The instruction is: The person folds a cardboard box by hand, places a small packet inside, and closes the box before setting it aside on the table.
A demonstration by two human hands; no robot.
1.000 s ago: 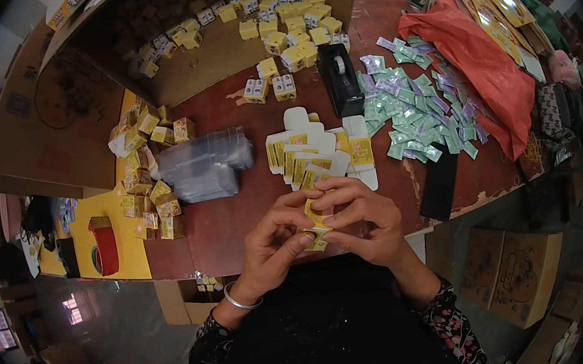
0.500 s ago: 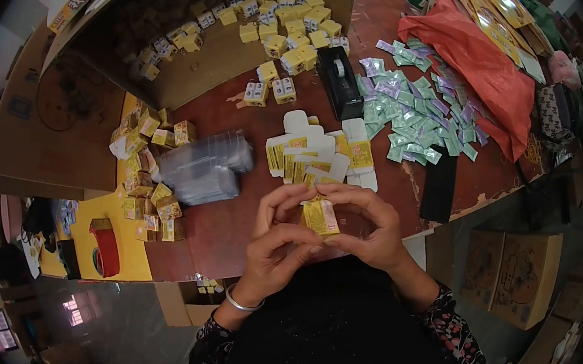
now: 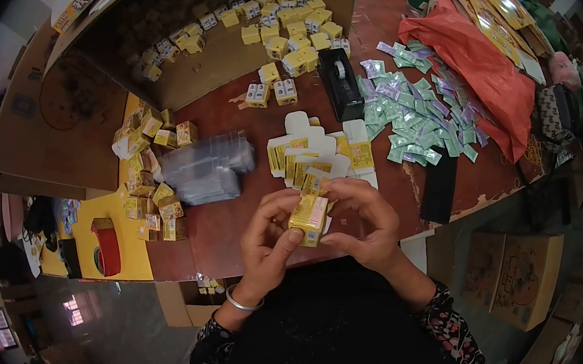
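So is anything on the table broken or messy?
Yes, the red table looks chipped: pale, worn patches show along its edge, just right of the black strip. The green and purple sachets lie jumbled, maybe on purpose.

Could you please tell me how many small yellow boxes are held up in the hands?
1: the small yellow box is in the left hand, with the right hand close beside it. Anything tucked behind them would be hidden.
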